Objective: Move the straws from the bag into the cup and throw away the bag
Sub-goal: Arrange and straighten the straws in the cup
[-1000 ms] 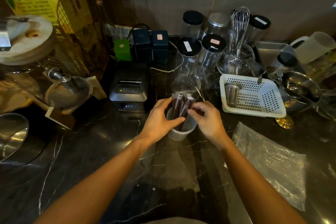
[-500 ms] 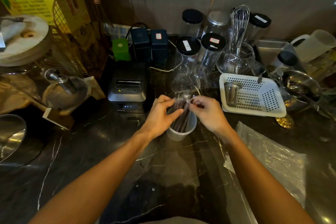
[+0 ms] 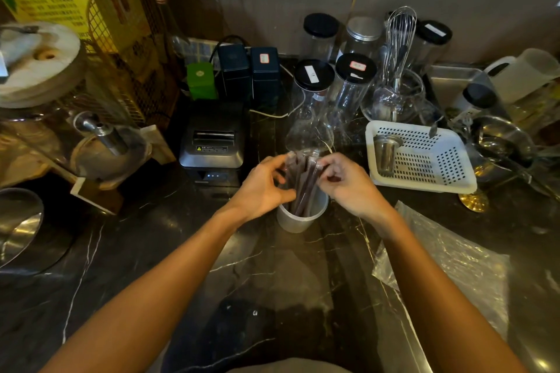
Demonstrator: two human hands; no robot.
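Materials and finishes on a dark stone bench (image 3: pixel 127 254).

The bench is glossy black marble-like stone with thin white veins. The cup (image 3: pixel 298 216) at centre frame is matt, translucent white plastic; the straws (image 3: pixel 303 182) in it are dark, each in a shiny clear wrapper. At lower right, the bag (image 3: pixel 460 266) is crinkled, glossy clear film. At right, the basket (image 3: pixel 424 157) is perforated white plastic holding a brushed-metal tumbler (image 3: pixel 385 154). The whisk (image 3: pixel 398 39), upper right, is bright wire.

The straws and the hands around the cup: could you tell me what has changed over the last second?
Both hands, left hand and right hand, have slid from the cup rim up to the tops of the straws, fingertips pinching them there. The straws stay standing in the cup. The cup, the empty plastic bag on the counter and the white basket have not moved.
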